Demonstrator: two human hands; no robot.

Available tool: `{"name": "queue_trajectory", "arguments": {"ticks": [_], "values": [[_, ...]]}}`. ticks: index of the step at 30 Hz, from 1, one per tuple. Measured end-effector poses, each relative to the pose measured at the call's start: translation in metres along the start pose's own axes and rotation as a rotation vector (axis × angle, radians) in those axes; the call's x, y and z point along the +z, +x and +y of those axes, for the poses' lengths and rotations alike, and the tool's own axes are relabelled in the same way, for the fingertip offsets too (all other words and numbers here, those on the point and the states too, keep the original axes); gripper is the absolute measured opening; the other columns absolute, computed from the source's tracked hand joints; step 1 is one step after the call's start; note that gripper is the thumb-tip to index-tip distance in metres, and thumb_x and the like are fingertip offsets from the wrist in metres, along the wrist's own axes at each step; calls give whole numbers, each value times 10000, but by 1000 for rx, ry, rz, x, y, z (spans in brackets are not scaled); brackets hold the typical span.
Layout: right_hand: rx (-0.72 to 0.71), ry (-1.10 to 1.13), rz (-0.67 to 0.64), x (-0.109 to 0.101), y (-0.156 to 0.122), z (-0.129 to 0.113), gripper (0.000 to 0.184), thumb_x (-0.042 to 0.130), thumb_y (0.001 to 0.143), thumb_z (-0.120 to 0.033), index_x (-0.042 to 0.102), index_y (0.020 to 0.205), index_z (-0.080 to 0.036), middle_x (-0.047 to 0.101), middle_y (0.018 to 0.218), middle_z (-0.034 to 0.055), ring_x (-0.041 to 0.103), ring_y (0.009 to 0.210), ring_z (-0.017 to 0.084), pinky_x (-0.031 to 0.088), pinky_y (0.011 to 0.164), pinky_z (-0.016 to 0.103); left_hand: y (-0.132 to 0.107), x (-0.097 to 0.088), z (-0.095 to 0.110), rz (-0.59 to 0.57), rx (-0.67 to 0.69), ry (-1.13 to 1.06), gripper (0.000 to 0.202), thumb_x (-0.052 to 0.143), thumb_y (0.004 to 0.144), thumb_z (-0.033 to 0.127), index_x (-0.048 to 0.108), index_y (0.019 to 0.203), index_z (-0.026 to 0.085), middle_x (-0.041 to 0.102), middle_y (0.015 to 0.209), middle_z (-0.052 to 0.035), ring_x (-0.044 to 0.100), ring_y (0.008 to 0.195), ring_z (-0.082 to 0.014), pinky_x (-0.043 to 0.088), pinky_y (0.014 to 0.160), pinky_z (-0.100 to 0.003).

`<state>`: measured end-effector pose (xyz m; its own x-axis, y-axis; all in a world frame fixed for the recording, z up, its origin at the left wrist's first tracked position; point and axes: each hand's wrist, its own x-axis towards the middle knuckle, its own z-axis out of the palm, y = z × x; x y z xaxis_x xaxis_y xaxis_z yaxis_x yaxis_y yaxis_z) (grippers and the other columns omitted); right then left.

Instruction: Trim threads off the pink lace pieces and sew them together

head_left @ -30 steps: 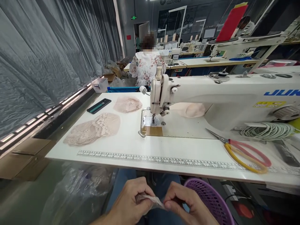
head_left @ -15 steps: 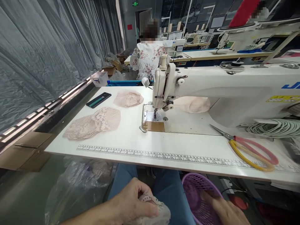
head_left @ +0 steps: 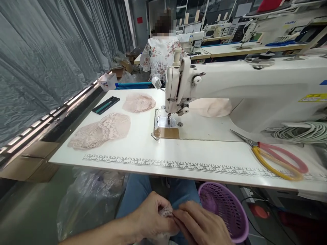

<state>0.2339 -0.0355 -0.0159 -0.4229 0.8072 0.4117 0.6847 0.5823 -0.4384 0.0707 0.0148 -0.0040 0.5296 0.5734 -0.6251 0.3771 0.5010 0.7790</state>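
Below the table's front edge, over my lap, my left hand point(head_left: 149, 219) and my right hand point(head_left: 201, 226) meet. Both pinch a small piece of pale lace fabric point(head_left: 166, 211) that peeks out between the fingers. Most of the piece is hidden under my hands. A purple plastic basket point(head_left: 224, 209) stands just right of my right hand. On the white table point(head_left: 143, 149) lie a beige lace piece point(head_left: 100, 134) at the left and a second lace piece point(head_left: 139, 102) behind it.
A white sewing machine point(head_left: 230, 86) fills the table's right half, its needle over a metal plate point(head_left: 165, 124). Scissors point(head_left: 276, 156) with red and yellow handles lie at the right. A dark phone point(head_left: 106, 104) rests far left. A clear plastic bag point(head_left: 89, 199) sits under the table. A person point(head_left: 160, 51) sits ahead, back turned.
My right hand has come back from the purple basket to join my left hand on the lace piece. The view has tilted down a little.
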Motion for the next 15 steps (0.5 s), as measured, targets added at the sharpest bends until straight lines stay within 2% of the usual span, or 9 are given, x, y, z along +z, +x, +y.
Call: {"name": "queue_trajectory", "arguments": {"ticks": [3, 5, 6, 8, 10, 11, 13, 15], "values": [[21, -39, 10, 1, -2, 3, 281, 360, 939, -142, 543, 734, -200, 567, 609, 8, 543, 487, 123, 374, 436, 211, 0, -1, -5, -29, -72, -46, 290, 699, 539, 264, 434, 492, 156, 313, 480, 75, 256, 499, -58, 188, 446, -204], [112, -12, -29, -3, -19, 19, 247, 353, 931, -154, 524, 760, -205, 575, 642, 15, 560, 515, 125, 406, 456, 209, 1, -3, -6, -31, -137, -79, 327, 755, 492, 317, 473, 513, 153, 358, 464, 72, 289, 476, -61, 207, 434, -201], [165, 6, -39, -6, -34, 33, 233, 342, 926, -163, 522, 785, -206, 586, 658, 21, 571, 525, 126, 423, 459, 207, 1, -5, -5, -33, -161, -98, 362, 782, 465, 350, 482, 521, 155, 371, 457, 71, 302, 463, -62, 210, 425, -199], [325, -21, -208, -13, -77, 68, 213, 368, 917, -172, 556, 829, -222, 656, 741, 43, 642, 622, 146, 499, 560, 227, 1, -8, -4, -45, -183, -125, 431, 816, 431, 414, 478, 528, 163, 370, 442, 74, 305, 436, -60, 204, 404, -196], [309, -215, -233, -21, -125, 103, 220, 440, 819, -162, 641, 869, -234, 722, 778, 86, 691, 639, 214, 535, 553, 295, 3, -10, -4, -60, -189, -131, 485, 829, 420, 473, 466, 523, 168, 362, 435, 75, 301, 417, -58, 190, 387, -194], [340, -350, -193, -24, -143, 114, 225, 460, 771, -145, 663, 781, -242, 730, 743, 103, 698, 627, 257, 547, 563, 354, 3, -11, -4, -67, -187, -131, 505, 833, 415, 497, 464, 520, 168, 358, 435, 74, 299, 413, -57, 182, 381, -194], [348, -391, -189, -29, -159, 118, 232, 479, 732, -126, 677, 682, -236, 745, 786, 145, 715, 727, 331, 564, 621, 437, 5, -11, -5, -91, -176, -124, 525, 838, 413, 522, 470, 517, 163, 356, 440, 73, 294, 414, -56, 172, 378, -195], [328, -274, -168, -33, -142, 95, 251, 483, 796, -161, 702, 904, -222, 730, 1003, 155, 690, 938, 325, 567, 755, 425, 6, -10, -7, -126, -153, -109, 521, 844, 426, 519, 483, 517, 154, 356, 452, 72, 292, 425, -55, 177, 387, -198]]}}
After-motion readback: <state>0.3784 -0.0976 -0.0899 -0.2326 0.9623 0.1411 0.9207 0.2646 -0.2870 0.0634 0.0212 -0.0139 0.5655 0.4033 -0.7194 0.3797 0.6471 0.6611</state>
